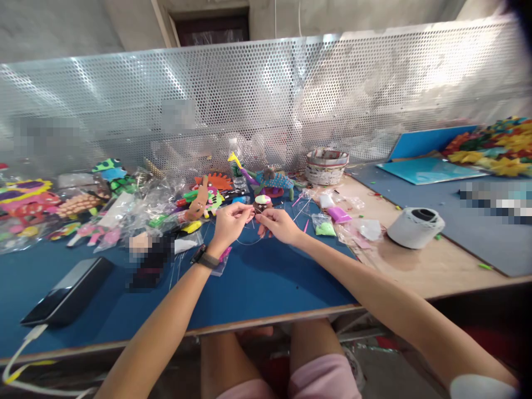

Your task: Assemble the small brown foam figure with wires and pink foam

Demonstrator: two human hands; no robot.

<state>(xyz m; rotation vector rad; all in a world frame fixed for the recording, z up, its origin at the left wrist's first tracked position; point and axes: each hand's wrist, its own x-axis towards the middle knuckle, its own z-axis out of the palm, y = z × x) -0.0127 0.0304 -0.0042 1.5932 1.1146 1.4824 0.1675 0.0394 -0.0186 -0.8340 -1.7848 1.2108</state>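
Observation:
My left hand (230, 224) is closed, thumb and forefinger pinched on a thin pale strand. Opposite it, my right hand (277, 224) pinches the same strand, which could be wire or thread. A loop of the strand (249, 244) hangs below my fingers over the blue tabletop. Just behind the fingertips stands a small brown figure (262, 205) with white eyes and a pale, coloured top, partly hidden by my hands. Whether the strand is joined to the figure I cannot tell.
Colourful clay-like animals (210, 194) and clear plastic bags (141, 208) crowd the left and back. A bottle (235, 160) and woven basket (327, 166) stand by the perforated metal screen (249, 94). Green (324, 226) and purple packets (339, 214) and a white roll (415, 228) lie right.

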